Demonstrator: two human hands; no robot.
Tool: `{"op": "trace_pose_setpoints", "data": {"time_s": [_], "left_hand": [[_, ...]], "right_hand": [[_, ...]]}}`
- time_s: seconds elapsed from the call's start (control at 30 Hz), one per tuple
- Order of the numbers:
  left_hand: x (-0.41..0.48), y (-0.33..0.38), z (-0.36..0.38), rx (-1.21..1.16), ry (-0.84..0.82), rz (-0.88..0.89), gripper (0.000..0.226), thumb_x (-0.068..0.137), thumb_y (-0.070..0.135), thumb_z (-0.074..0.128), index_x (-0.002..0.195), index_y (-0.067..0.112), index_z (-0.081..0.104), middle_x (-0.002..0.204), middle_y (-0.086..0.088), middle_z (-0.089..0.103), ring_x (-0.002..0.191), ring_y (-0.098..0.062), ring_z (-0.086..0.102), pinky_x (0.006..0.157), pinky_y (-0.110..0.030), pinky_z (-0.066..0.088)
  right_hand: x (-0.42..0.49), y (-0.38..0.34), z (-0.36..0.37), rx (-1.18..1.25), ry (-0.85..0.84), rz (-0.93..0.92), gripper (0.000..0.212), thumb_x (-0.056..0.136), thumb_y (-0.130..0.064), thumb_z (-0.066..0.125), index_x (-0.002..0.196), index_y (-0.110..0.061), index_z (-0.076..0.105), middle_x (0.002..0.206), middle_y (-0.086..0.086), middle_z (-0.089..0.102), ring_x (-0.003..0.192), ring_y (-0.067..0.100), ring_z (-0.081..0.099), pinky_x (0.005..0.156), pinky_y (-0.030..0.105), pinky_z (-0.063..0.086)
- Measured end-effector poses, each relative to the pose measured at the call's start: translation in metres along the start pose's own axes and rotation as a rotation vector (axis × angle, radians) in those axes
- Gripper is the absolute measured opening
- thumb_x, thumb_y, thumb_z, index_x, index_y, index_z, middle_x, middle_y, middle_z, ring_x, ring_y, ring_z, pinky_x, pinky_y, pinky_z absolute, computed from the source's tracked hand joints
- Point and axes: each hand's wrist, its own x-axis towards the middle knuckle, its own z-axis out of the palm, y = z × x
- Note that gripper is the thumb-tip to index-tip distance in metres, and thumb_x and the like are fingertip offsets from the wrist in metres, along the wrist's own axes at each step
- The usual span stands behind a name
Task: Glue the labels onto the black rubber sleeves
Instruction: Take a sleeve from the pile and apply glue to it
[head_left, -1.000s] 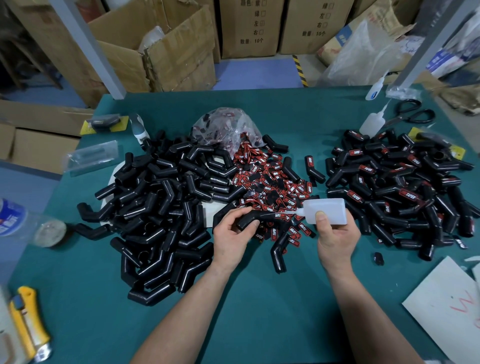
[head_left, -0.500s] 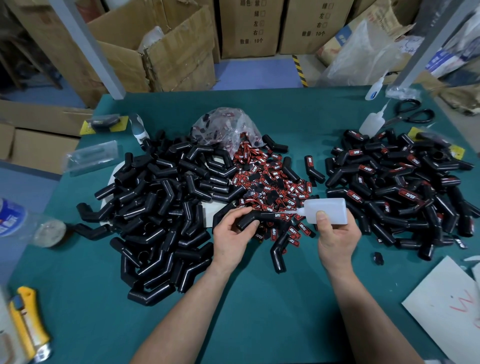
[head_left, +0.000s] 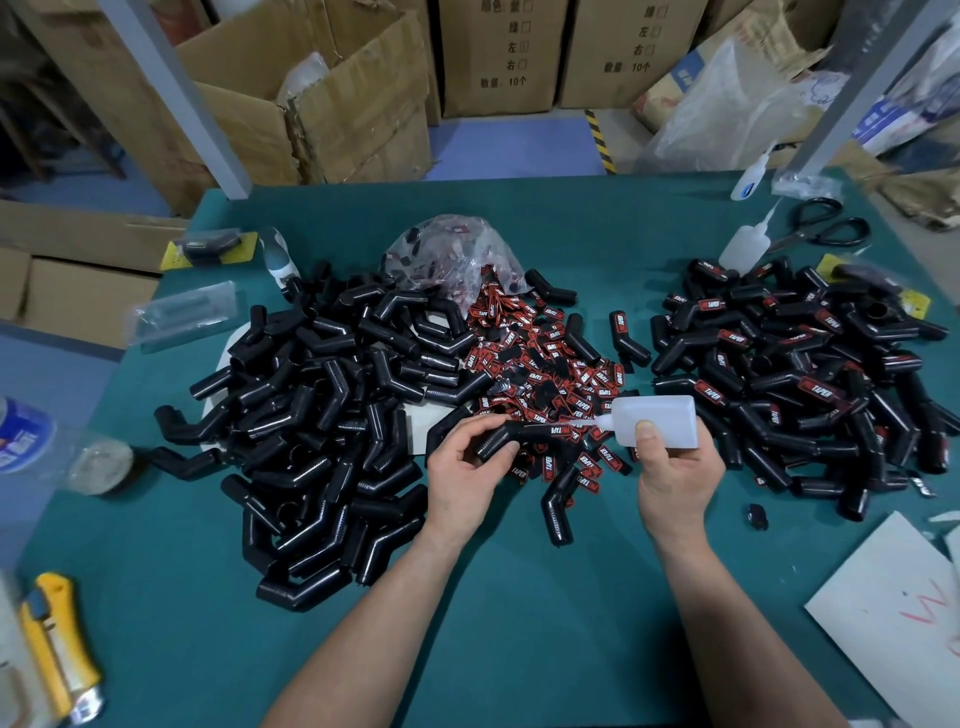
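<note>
Three white squeeze bottles (head_left: 654, 427); one pair of scissors (head_left: 826, 228); one yellow utility knife (head_left: 52, 644); black rubber sleeves (head_left: 332, 415) in two heaps, labels (head_left: 540, 364) in one, uncountable.

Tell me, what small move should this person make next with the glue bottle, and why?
Probably draw the nozzle of the glue bottle back and press the label flat. The right hand holds the bottle with its tip at the label's end, and the label lies on the sleeve gripped by the left hand.
</note>
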Motion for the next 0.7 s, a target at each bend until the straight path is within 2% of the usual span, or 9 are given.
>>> {"op": "trace_pose_setpoints", "data": {"time_s": [0.1,0.23,0.37,0.53,0.7], "left_hand": [[-0.0004,0.0010,0.0006,-0.007,-0.003,0.015,0.051,0.083,-0.006,0.080,0.102,0.042,0.079,0.115,0.007,0.075,0.110,-0.010,0.071,0.093,-0.016,0.053],[-0.0001,0.0002,0.0005,-0.017,-0.002,0.021,0.051,0.083,-0.006,0.079,0.103,0.041,0.079,0.116,0.005,0.076,0.112,-0.013,0.071,0.095,-0.018,0.052],[0.0002,-0.0023,0.0002,-0.016,-0.013,0.035,0.049,0.083,-0.005,0.079,0.103,0.040,0.079,0.116,0.006,0.076,0.112,-0.012,0.070,0.093,-0.016,0.052],[0.0010,-0.0038,-0.0004,-0.002,-0.017,0.067,0.041,0.083,0.005,0.079,0.105,0.040,0.078,0.117,0.005,0.075,0.115,-0.016,0.069,0.097,-0.019,0.052],[0.0016,-0.0057,-0.0004,0.001,-0.020,0.068,0.041,0.082,0.005,0.079,0.105,0.039,0.078,0.117,0.006,0.075,0.116,-0.016,0.069,0.099,-0.021,0.052]], "right_hand": [[0.0005,0.0004,-0.0003,0.007,0.011,0.001,0.028,0.077,-0.042,0.068,0.091,-0.017,0.064,0.076,-0.025,0.069,0.069,-0.006,0.062,0.063,0.012,0.049],[-0.0006,-0.0008,0.0008,-0.009,-0.007,0.005,0.020,0.078,-0.041,0.068,0.091,-0.026,0.064,0.077,-0.025,0.069,0.070,-0.006,0.063,0.063,0.012,0.050],[-0.0008,0.0005,0.0009,-0.002,-0.007,0.012,0.020,0.077,-0.041,0.068,0.091,-0.027,0.065,0.079,-0.022,0.071,0.071,-0.004,0.064,0.064,0.013,0.051],[-0.0020,0.0015,0.0012,-0.006,-0.023,0.005,0.018,0.078,-0.041,0.069,0.090,-0.028,0.064,0.078,-0.020,0.070,0.069,-0.004,0.063,0.063,0.014,0.050],[-0.0008,0.0021,-0.0003,-0.007,-0.012,0.010,0.018,0.078,-0.041,0.069,0.091,-0.029,0.065,0.079,-0.021,0.070,0.071,-0.002,0.064,0.064,0.016,0.052]]}}
